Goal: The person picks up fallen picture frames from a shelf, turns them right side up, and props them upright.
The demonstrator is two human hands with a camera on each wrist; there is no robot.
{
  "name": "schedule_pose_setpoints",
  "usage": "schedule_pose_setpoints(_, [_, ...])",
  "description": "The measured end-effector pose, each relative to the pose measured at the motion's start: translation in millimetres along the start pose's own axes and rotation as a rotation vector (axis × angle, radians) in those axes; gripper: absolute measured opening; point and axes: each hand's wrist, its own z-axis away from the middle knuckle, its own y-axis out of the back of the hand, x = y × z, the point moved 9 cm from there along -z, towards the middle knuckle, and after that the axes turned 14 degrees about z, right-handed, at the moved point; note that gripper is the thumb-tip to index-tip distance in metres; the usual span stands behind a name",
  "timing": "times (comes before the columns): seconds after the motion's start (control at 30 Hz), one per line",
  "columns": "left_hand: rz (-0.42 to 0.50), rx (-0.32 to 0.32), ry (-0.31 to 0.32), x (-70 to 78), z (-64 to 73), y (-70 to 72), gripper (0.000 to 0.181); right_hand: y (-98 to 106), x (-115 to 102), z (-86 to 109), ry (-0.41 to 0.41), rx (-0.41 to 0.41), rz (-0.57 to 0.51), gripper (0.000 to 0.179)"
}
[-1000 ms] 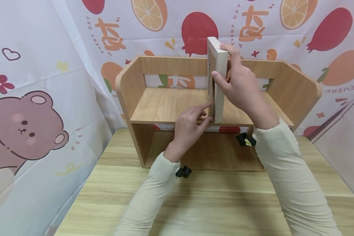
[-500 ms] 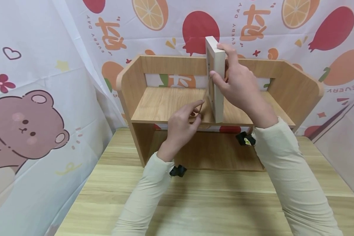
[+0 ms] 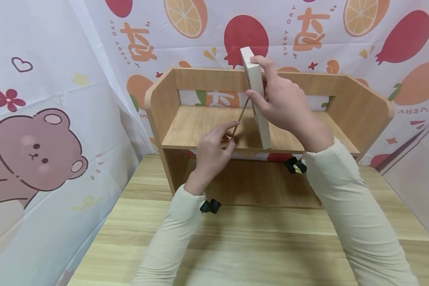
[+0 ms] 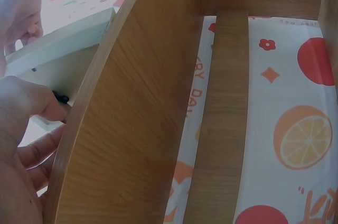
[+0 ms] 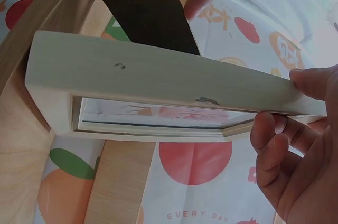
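A pale wooden picture frame (image 3: pixel 262 123) is propped on the upper board of the wooden shelf (image 3: pixel 196 123), its top leaning left. My right hand (image 3: pixel 287 101) grips its upper part, thumb on the near edge and fingers over the top and far side. Swung out from the back is a thin dark stand leg (image 5: pixel 153 15), seen nearly edge-on in the head view. My left hand (image 3: pixel 212 151) pinches this leg at the shelf's front edge. In the right wrist view the frame's clear front and a picture inside show. The left wrist view mostly shows the shelf's lower compartment.
Under the upper board lies the shelf's lower compartment (image 3: pixel 268 182). Side panels (image 3: pixel 361 107) and a back rail (image 3: pixel 214 79) border the top. The shelf stands on a wood-grain table (image 3: pixel 214 246) before a printed cloth (image 3: pixel 300 24).
My left hand has drawn left and slightly down, swinging the stand leg away from the frame's back. The frame's top has tipped left, with my right hand still holding it.
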Motion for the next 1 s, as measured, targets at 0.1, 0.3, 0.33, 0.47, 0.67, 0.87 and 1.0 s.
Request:
schedule_pose_setpoints(0.1, [-0.007, 0.013, -0.003, -1.9, 0.7, 3.9, 0.036, -1, -2, -1.4, 0.007, 0.002, 0.001, 0.059])
schedule_pose_setpoints(0.3, [-0.017, 0.026, 0.006, -5.2, 1.3, 9.0, 0.037, -1, -5, -2.9, 0.021, 0.006, 0.001, 0.059])
schedule_pose_setpoints(0.33, [-0.018, 0.025, 0.008, -5.4, 1.3, 9.4, 0.037, -1, -6, -3.1, 0.020, 0.007, 0.001, 0.059])
schedule_pose_setpoints(0.47, [-0.027, 0.022, 0.022, -6.0, 1.8, 11.1, 0.037, -2, -7, -3.6, 0.025, 0.004, 0.000, 0.060])
schedule_pose_setpoints(0.67, [-0.031, 0.029, 0.030, -6.6, 2.0, 12.2, 0.028, -2, -8, -3.9, 0.089, 0.026, -0.045, 0.060])
schedule_pose_setpoints(0.87, [-0.001, 0.028, 0.054, -8.6, 0.7, 12.5, 0.023, -3, -7, -5.6, 0.213, 0.032, -0.147, 0.053])
schedule_pose_setpoints(1.0, [0.021, 0.015, 0.096, -11.3, -0.6, 12.8, 0.022, -5, -6, -7.4, 0.229, 0.003, -0.167, 0.051])
